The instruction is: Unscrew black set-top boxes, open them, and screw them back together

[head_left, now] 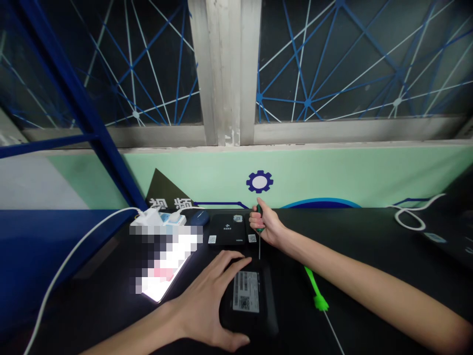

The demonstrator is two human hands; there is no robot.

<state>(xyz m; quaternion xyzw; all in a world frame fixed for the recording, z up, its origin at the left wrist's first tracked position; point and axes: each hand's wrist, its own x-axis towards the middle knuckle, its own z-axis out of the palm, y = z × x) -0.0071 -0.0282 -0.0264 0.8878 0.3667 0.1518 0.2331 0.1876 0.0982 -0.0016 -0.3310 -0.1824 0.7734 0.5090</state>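
We have our left hand (209, 305) laid along the left side of a black box (266, 296), its thumb and forefinger spread wide apart so that the box is held between them, the forefinger at the far end and the thumb at the near end. The other fingers of that hand sit close beside the forefinger. The box lies on the dark table (369, 246) right in front of us, with a printed white label (246, 292) facing up. Our right hand (268, 227) is curled into a fist around the green handle of a screwdriver (259, 245), fingers pressed together and the thumb up near the top. The screwdriver stands upright, its tip at the far end of the box; we cannot tell whether it sits in a screw. Just beyond the box lies another flat black box (227, 229) with stickers, and a sticker (252, 238) on a dark surface shows beside it, partly behind our right hand. To the left of our left hand a phone (158, 293) lies with its screen lit, much of it blurred out. Behind the phone are a white power strip (177, 220) and a dark blue mouse (199, 218). Under our right forearm, a bright green tool (313, 281) with a thin shaft lies near the box.
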